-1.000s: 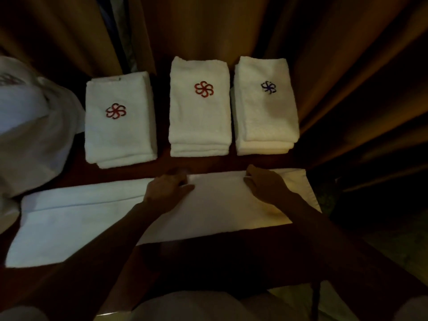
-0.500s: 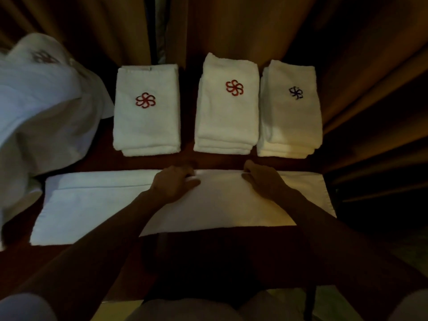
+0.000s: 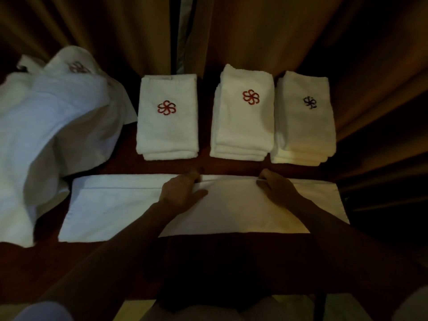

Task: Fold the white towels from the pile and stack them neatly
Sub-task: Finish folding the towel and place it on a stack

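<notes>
A long white towel lies flat across the dark table, folded lengthwise. My left hand grips its far edge near the middle, fingers curled over the fold. My right hand pinches the same far edge further right. Behind the towel stand three stacks of folded white towels: a left stack with a red flower mark, a middle stack with a red mark, a right stack with a dark mark. A loose pile of unfolded white towels heaps at the left.
Brown curtains hang close behind the stacks. The dark table has its front edge near my body, and its right edge ends just past the towel's right end.
The view has swung left, bringing more of the loose pile into sight. Both hands stay on the towel's far edge, holding it at about the same spots.
</notes>
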A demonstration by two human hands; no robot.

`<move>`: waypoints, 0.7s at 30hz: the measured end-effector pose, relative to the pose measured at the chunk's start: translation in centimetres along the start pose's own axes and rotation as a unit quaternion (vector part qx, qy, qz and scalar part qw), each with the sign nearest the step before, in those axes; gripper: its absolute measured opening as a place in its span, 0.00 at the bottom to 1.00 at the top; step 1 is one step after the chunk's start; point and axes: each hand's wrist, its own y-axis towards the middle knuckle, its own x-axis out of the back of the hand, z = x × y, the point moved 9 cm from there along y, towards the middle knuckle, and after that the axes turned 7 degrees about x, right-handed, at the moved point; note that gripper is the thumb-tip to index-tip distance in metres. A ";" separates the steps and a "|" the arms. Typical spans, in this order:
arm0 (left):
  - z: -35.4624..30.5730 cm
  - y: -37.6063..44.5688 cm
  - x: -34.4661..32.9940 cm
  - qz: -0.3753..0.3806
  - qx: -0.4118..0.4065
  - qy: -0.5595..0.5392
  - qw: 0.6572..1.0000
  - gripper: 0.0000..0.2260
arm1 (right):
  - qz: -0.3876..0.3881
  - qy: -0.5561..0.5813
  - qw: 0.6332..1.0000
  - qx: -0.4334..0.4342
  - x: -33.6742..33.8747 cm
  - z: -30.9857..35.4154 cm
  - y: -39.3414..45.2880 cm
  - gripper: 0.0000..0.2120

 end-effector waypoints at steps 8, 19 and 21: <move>-0.6 -1.4 -1.9 0.027 0.068 -0.011 0.997 0.17 | 0.055 -0.073 0.992 0.089 -0.5 4.2 -0.2 0.16; 4.0 -6.1 0.0 0.004 0.134 0.006 0.991 0.17 | 0.054 -0.060 0.979 0.190 -3.5 10.2 0.3 0.08; 7.0 -6.9 1.4 -0.032 0.151 0.008 0.988 0.19 | 0.059 -0.082 0.976 0.193 -3.6 10.7 0.3 0.09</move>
